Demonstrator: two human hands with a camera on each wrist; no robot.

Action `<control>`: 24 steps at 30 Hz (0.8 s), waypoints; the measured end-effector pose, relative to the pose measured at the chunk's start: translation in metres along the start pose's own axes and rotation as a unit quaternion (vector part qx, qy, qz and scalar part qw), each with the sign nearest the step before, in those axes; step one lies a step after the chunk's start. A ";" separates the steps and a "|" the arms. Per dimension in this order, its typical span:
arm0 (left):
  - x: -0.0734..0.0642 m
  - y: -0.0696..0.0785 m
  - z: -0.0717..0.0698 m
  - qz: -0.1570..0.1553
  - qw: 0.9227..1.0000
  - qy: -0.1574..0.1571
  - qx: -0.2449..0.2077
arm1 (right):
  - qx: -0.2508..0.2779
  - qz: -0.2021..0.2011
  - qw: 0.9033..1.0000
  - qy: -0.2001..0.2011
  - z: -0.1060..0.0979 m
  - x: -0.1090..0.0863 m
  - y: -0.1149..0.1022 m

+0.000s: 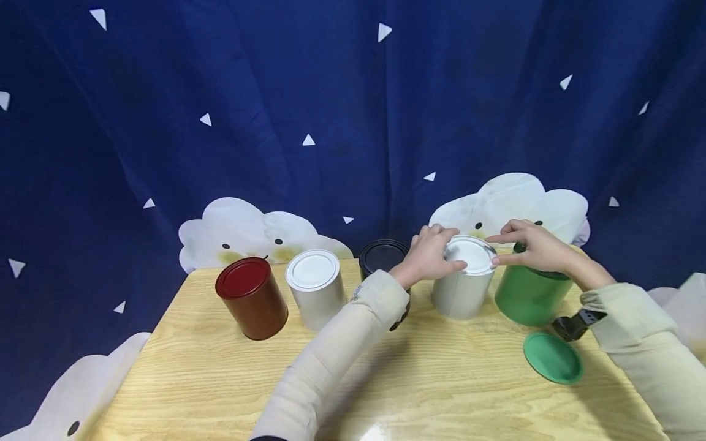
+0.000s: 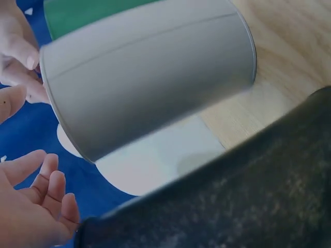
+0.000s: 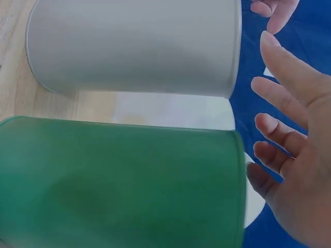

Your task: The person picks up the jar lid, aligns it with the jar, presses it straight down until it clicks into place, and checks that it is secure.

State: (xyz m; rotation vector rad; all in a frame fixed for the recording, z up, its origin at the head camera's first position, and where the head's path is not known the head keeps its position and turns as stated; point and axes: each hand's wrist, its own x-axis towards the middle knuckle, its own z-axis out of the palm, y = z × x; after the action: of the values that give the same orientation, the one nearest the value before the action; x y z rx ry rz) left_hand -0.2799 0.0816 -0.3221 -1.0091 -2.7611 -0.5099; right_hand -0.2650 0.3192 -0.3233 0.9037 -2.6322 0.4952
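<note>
A pale grey can [image 1: 464,294] with a shiny whitish lid [image 1: 470,254] stands on the right half of the table. My left hand [image 1: 429,254] is at the lid's left side, its thumb reaching over the rim. From the right, my right hand [image 1: 532,245] reaches to the same rim above a green can [image 1: 529,300], thumb and a finger extended. Both hands have loosely bent, spread fingers; in the right wrist view, the right hand [image 3: 305,139] is beside the can tops. Whether the fingertips touch the lid is hard to tell. A green lid [image 1: 553,358] lies flat on the table.
To the left stand a dark red can [image 1: 254,300], a white-lidded can [image 1: 317,288] and a black can [image 1: 380,254], partly hidden by my left arm. A blue curtain [image 1: 331,122] with clouds hangs behind the wooden table [image 1: 209,380].
</note>
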 end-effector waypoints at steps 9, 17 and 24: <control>-0.015 0.012 0.008 0.050 0.995 0.064 -0.056 | 0.021 -0.022 0.997 0.072 -0.012 -0.030 -0.007; -0.029 0.025 0.010 0.074 0.990 0.058 -0.103 | 0.039 0.000 0.995 0.092 -0.018 -0.051 -0.015; -0.041 0.034 0.021 0.102 0.986 0.058 -0.117 | 0.043 0.006 0.993 0.108 -0.017 -0.072 -0.015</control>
State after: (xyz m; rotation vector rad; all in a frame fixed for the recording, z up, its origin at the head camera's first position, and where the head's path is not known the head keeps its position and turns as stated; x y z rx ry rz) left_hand -0.2272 0.0892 -0.3435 -1.2518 -2.5017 -0.8460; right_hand -0.1983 0.3531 -0.3330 0.8114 -2.4374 0.6736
